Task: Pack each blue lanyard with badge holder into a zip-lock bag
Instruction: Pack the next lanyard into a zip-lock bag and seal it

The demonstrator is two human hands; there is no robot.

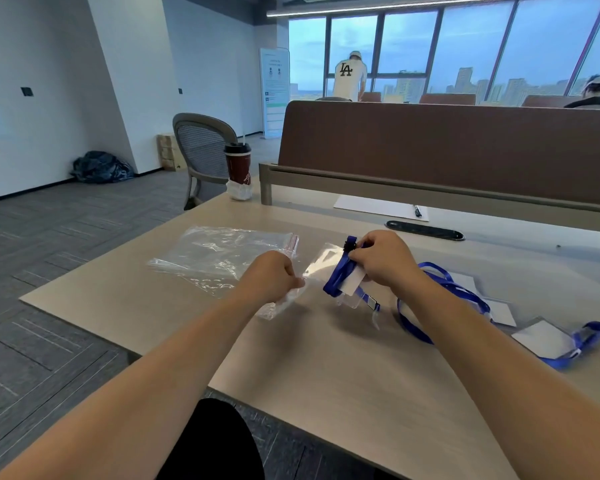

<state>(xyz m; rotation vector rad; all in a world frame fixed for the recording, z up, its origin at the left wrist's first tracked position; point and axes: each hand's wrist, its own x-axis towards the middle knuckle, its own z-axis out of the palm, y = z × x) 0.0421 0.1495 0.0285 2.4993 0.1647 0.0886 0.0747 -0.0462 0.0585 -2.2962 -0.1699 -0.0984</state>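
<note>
My left hand (274, 277) pinches the edge of a clear zip-lock bag (317, 268) lying on the table. My right hand (381, 259) grips a folded blue lanyard with badge holder (343, 277) at the bag's mouth; the white card and the black clip stick out from under the fingers. A pile of empty zip-lock bags (222, 254) lies to the left. More blue lanyards (440, 296) with badge holders (541, 336) lie loose on the right, partly behind my right forearm.
A wooden table (326, 358) with its left edge close to the bags. A dark red cup (238, 164) stands at the far left corner. A sheet of paper with a pen (381, 206), a black cable slot (425, 230) and a brown partition (447, 147) lie behind.
</note>
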